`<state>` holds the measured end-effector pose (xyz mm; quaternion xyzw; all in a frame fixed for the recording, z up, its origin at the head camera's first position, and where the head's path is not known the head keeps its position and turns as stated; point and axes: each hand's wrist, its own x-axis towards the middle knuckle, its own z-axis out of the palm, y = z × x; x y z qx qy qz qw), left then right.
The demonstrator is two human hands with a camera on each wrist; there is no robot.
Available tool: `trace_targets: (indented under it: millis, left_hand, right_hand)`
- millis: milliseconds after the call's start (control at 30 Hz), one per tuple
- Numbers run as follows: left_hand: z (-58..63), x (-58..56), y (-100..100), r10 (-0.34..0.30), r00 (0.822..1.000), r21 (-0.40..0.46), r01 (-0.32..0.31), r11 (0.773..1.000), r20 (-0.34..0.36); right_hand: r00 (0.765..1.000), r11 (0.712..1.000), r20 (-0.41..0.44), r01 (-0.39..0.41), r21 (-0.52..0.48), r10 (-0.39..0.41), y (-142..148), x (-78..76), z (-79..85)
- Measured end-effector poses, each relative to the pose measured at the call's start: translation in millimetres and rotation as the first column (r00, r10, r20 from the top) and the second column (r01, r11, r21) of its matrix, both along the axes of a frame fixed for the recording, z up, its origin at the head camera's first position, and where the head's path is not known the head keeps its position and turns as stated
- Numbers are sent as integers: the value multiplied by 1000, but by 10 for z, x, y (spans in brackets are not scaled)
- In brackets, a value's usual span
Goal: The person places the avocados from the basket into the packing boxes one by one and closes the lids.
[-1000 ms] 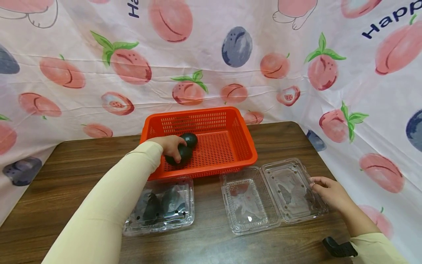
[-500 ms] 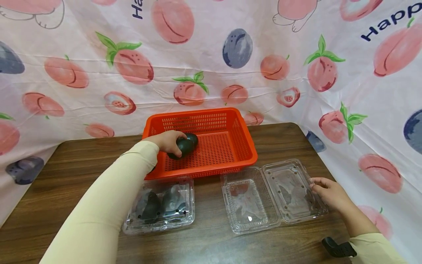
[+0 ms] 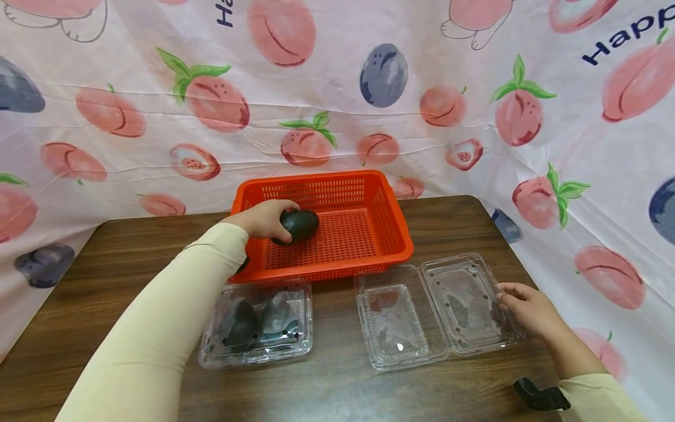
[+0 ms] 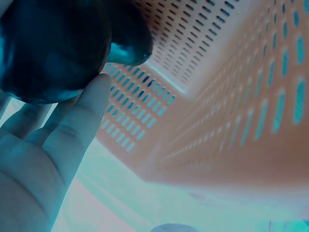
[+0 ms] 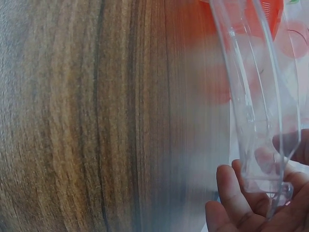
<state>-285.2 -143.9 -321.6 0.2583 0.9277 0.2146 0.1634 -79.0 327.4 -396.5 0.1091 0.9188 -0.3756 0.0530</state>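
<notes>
My left hand (image 3: 266, 218) reaches into the red-orange plastic basket (image 3: 327, 272) and grips a dark green avocado (image 3: 302, 224). In the left wrist view, the fingers curve against this avocado (image 4: 53, 53), and a second dark avocado (image 4: 129, 36) shows behind it. At the right, my right hand (image 3: 527, 308) pinches the outer edge of the lid of an opened clear clamshell box (image 3: 398, 322). The right wrist view has the clear lid (image 5: 263, 121) between thumb and fingers. No fruit lies in that box.
Left of the open box sits a closed clear clamshell (image 3: 295, 346) with dark avocados inside, partly behind my left sleeve. Everything stands on a brown wood-grain table (image 3: 316, 387). A fruit-print cloth (image 3: 337, 88) hangs along the back and right side.
My left hand has taken hold of the nearer avocado and moved it up and slightly right, over the other one. My right hand has stayed at the lid's edge.
</notes>
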Motion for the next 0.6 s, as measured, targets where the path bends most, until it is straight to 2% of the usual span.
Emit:
trace_targets:
  millis: [167, 600]
  left_hand:
    - [91, 58, -38, -17, 999, 50, 20, 999, -51]
    - [201, 189, -38, 23, 998, 79, -18, 997, -63]
  right_hand:
    - [1000, 1000, -8, 8, -22, -8, -8, 15, 4]
    - [998, 998, -56, 11, -54, -14, -65, 39, 19]
